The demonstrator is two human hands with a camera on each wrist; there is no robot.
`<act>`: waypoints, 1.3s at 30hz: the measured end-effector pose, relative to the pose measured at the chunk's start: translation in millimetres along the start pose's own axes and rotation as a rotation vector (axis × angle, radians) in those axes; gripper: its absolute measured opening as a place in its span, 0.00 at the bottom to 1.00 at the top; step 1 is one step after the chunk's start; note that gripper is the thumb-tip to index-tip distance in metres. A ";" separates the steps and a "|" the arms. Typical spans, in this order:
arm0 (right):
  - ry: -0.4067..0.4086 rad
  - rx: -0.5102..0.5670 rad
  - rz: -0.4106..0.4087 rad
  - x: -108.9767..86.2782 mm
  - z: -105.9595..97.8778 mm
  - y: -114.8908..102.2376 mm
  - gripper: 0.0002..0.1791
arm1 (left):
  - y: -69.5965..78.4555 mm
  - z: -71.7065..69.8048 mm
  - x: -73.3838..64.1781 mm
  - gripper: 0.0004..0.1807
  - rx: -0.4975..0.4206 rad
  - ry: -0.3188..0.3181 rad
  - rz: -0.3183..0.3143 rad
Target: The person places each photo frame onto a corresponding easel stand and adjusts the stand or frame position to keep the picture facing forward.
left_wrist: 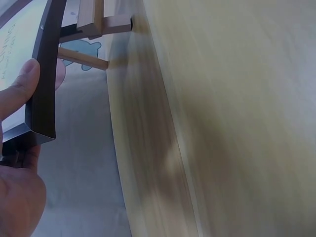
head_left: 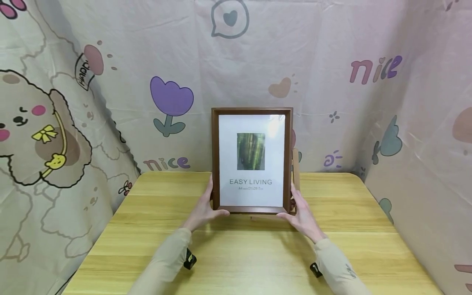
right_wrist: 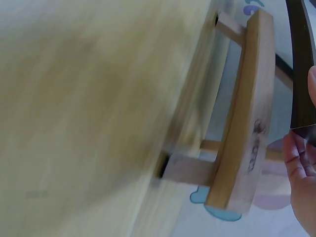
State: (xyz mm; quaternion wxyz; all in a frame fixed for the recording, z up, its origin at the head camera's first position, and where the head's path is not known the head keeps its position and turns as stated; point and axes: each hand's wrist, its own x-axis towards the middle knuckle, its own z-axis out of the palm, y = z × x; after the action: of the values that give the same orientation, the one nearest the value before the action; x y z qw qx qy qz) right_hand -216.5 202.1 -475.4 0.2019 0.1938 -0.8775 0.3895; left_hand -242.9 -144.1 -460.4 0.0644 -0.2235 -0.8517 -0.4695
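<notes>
A brown picture frame point(head_left: 252, 159) stands upright in mid-view, its white insert printed "EASY LIVING" under a small green picture. My left hand point(head_left: 204, 209) grips its lower left corner, thumb on the front of the bottom edge and fingers behind. At the lower right corner, my right hand point(head_left: 302, 215) holds it the same way. Behind the frame is a wooden easel point(head_left: 296, 168), mostly hidden in the head view. The right wrist view shows the easel's ledge point(right_wrist: 242, 123) and feet on the table, with the frame's dark edge point(right_wrist: 302, 69) raised beside it.
The wood-grain table point(head_left: 236, 254) runs back to a printed cloth point(head_left: 313, 49) hanging behind it. More cloth hangs at the left and right. Black wrist devices point(head_left: 189, 259) show below the sleeves.
</notes>
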 end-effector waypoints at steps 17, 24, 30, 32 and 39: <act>0.076 -0.042 0.018 -16.1 -22.5 22.1 0.69 | 1.5 37.0 25.5 0.75 -0.037 -0.033 0.114; 0.108 -0.023 0.035 -21.1 -27.1 29.7 0.69 | 4.2 47.6 32.4 0.75 -0.026 -0.044 0.101; 0.104 0.007 0.102 -27.0 -31.4 34.5 0.68 | 6.4 55.6 38.1 0.75 -0.045 -0.052 0.129; 0.095 0.022 0.131 -28.6 -32.5 35.1 0.68 | 6.6 58.1 39.7 0.75 -0.038 -0.054 0.126; 0.080 0.120 0.198 -31.3 -34.8 37.5 0.67 | 8.2 66.1 43.6 0.74 -0.038 -0.064 0.140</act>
State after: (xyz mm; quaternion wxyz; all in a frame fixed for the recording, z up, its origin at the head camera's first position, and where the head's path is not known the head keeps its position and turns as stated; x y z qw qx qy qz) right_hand -201.7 257.6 -492.5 0.1855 0.1023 -0.8586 0.4669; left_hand -271.5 -71.6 -476.5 0.0657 -0.2983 -0.8267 -0.4725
